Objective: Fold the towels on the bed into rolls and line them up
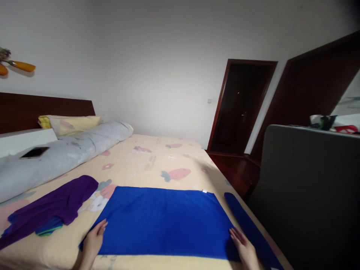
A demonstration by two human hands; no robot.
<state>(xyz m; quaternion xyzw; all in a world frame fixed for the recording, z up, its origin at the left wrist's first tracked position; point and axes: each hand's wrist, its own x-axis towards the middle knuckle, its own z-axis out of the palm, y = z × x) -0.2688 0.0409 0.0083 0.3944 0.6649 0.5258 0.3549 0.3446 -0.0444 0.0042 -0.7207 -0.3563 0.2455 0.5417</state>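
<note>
A blue cloth (165, 221) lies spread flat on the patterned bed sheet (152, 157), with a small white tag at its far edge. At the cloth's left edge is my left hand (95, 236), its fingers close together at the fabric; whether they pinch it cannot be made out. My right hand (244, 245) touches the right edge with its fingers extended. Beside that edge lies a narrow folded blue cloth (250, 228). To the left is a crumpled purple garment (62, 202) with a blue and green piece under it.
A rolled grey quilt (75, 150) with a phone (35, 152) on it lies at the left, near a yellow pillow (75, 125). A dark grey panel (306, 195) stands beside the bed at the right. Behind is a dark door (239, 108).
</note>
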